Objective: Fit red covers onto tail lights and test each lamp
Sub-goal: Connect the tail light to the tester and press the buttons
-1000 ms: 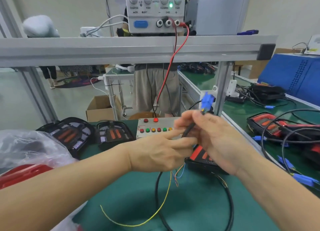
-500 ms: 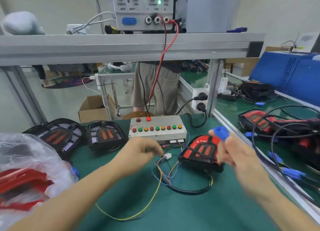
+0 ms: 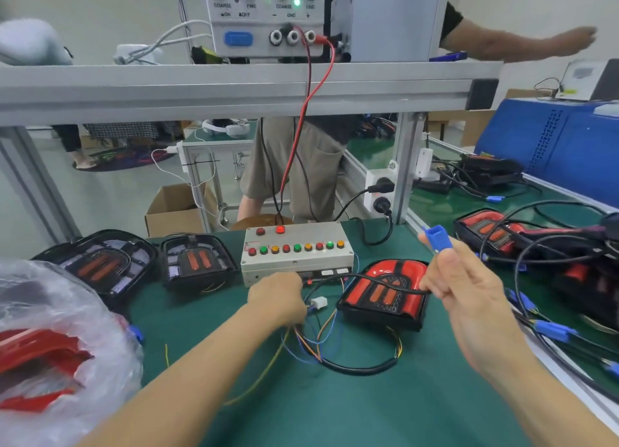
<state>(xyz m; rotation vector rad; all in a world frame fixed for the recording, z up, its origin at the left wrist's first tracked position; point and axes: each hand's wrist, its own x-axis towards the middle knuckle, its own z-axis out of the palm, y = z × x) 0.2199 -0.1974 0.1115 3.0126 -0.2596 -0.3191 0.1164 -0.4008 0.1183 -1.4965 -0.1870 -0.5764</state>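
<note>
Right hand: right hand (image 3: pixel 469 299) is raised above the green bench mat (image 3: pixel 335 406), thumb and fingers pinching the blue plastic plug (image 3: pixel 438 239) and the black cable (image 3: pixel 385 281) trailing from it.
Plug: open socket end points up and away from the person, long axis tilted slightly left of upright.
Cable: runs left from that hand across the top of the red-covered tail light (image 3: pixel 385 292), then loops on the mat in front of it.
Left hand: left hand (image 3: pixel 279 299) lies low on the mat, fingers curled round a bundle of thin coloured wires (image 3: pixel 311 343); a small white connector (image 3: pixel 319 302) sits just beside its knuckles.
Tail light: on the mat, between the two hands, just right of the grey test box with red, green and orange buttons (image 3: pixel 296 252); curved top edge faces away (red cover on, black base showing at the near side).
Uncovered lamps: two black tail lights without covers (image 3: pixel 197 262) lie left of the box.
Bag: clear plastic bag of red covers (image 3: pixel 50 346) at the near left.
Shelf: grey power supply (image 3: pixel 268 14), green light on, red lead dropping to the box.
</note>
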